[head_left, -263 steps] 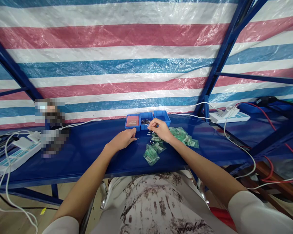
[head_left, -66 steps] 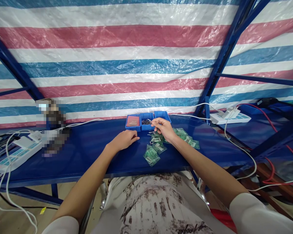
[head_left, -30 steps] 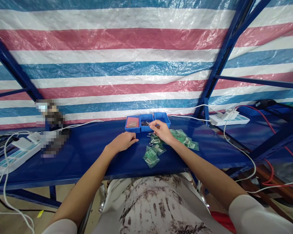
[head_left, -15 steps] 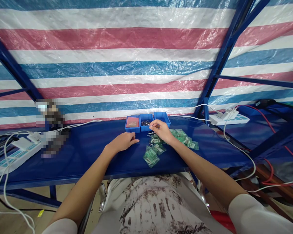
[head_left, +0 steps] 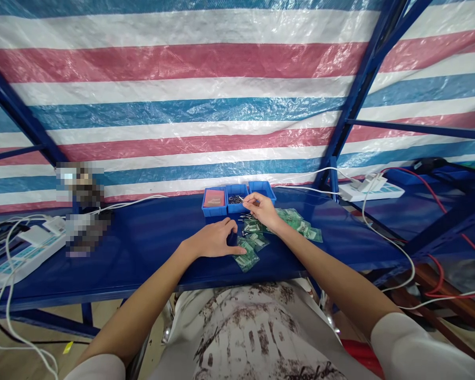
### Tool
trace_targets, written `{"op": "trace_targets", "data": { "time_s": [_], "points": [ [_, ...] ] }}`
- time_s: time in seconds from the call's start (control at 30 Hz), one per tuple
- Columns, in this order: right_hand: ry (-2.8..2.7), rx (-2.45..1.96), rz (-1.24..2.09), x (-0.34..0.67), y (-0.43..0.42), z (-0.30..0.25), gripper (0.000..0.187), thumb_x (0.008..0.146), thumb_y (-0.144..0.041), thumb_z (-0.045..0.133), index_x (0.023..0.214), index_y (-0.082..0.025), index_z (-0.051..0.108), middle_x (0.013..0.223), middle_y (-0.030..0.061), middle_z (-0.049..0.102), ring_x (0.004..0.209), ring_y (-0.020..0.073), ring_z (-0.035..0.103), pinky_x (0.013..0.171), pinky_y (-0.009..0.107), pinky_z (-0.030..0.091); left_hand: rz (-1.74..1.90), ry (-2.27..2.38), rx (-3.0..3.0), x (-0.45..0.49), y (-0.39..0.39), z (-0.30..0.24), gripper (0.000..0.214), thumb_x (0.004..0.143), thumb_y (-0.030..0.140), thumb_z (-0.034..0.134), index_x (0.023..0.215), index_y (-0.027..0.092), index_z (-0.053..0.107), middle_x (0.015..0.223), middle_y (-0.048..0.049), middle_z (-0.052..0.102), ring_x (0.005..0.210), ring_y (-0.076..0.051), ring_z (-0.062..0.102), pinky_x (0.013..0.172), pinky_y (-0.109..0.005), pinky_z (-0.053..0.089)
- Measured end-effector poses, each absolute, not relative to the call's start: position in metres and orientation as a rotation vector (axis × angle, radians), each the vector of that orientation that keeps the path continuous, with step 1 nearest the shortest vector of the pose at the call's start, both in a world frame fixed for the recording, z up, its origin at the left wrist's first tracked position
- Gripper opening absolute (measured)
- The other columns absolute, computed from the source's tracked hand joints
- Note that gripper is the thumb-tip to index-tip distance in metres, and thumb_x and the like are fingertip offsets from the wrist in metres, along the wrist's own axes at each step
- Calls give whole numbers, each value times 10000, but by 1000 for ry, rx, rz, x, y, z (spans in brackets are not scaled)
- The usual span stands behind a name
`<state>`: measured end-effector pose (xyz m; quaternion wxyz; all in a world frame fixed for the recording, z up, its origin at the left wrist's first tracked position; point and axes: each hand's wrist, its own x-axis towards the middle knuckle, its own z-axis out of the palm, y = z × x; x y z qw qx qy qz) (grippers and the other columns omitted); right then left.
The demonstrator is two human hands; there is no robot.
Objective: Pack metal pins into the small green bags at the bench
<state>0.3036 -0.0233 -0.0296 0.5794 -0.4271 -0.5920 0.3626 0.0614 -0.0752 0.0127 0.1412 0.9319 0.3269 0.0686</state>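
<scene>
My right hand [head_left: 261, 209] is closed in a pinch at the front edge of the middle blue bin [head_left: 236, 207]. A thin, screw-like metal piece shows at its fingertips, too small to see clearly. Dark screw-like pieces [head_left: 235, 199] lie inside that bin, and several loose ones [head_left: 245, 217] lie in front of it. My left hand [head_left: 214, 238] is open, fingers curved and thumb stretched over a green plastic packet [head_left: 247, 259] at the near end of the pile. Whether the thumb touches it I cannot tell. More green packets [head_left: 295, 219] lie beside and beyond my right wrist.
The left bin [head_left: 214, 211] holds a reddish sheet with a small pale packet on top. A third blue bin [head_left: 262, 186] stands at the right. White power strips [head_left: 31, 248] and cables lie at both ends of the blue table [head_left: 142, 232]. Striped sheeting hangs behind.
My left hand has moved right and nearer to me, opening its thumb away from the fingers over the near packet. My right hand stays pinched by the middle bin, with hardly any shift.
</scene>
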Motion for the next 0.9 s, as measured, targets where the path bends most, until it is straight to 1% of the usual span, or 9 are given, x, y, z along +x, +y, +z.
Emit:
{"op": "trace_targets", "data": {
  "time_s": [0.13, 0.23, 0.37, 0.5, 0.63, 0.73, 0.9],
  "points": [
    [-1399, -1006, 843, 304, -22, -30, 315, 788, -494, 835, 881, -222, 707, 740, -6, 611, 548, 127, 510, 467, 261, 375, 206, 841, 2706, 64, -78, 14, 595, 969, 799, 534, 1160, 237, 567, 1082, -58, 613, 889, -235, 619, 747, -335, 435],
    [-1411, -1000, 846, 305, -20, -32, 334, 786, -505, 831, 889, -213, 706, 750, -5, 616, 548, 125, 515, 470, 262, 381, 221, 756, 2682, 65, -79, 16, 533, 1007, 742, 517, 1142, 229, 569, 1066, -58, 616, 922, -239, 619, 772, -333, 444],
    [-1422, -1012, 843, 306, -19, -34, 338, 794, -506, 825, 906, -209, 710, 761, -3, 623, 542, 123, 515, 473, 265, 385, 240, 714, 2639, 65, -79, 16, 415, 1050, 636, 515, 1068, 222, 549, 1010, -48, 629, 885, -224, 610, 748, -325, 433],
    [-1425, -1013, 844, 306, -18, -35, 336, 801, -510, 819, 904, -211, 707, 759, -2, 618, 547, 125, 513, 473, 264, 383, 248, 714, 2597, 63, -77, 16, 346, 1069, 562, 507, 1007, 222, 528, 937, -34, 634, 824, -208, 597, 713, -319, 409],
    [-1422, -1009, 852, 306, -19, -35, 349, 801, -525, 820, 909, -214, 703, 753, -5, 608, 552, 127, 510, 474, 261, 387, 281, 794, 2584, 55, -71, 16, 299, 1096, 485, 457, 951, 225, 490, 856, -16, 609, 738, -190, 557, 670, -318, 369],
    [-1420, -1018, 854, 306, -20, -33, 362, 796, -534, 820, 905, -211, 698, 754, -5, 602, 546, 125, 509, 472, 263, 388, 311, 894, 2619, 47, -64, 16, 274, 1104, 456, 425, 953, 232, 468, 827, -6, 591, 700, -190, 538, 657, -325, 358],
    [-1418, -1036, 843, 306, -20, -32, 376, 785, -546, 818, 904, -209, 699, 752, -6, 594, 548, 128, 516, 473, 267, 397, 409, 1075, 2710, 35, -49, 11, 249, 1105, 442, 408, 977, 235, 464, 874, -36, 632, 754, -225, 587, 680, -339, 381]
  ]
}}
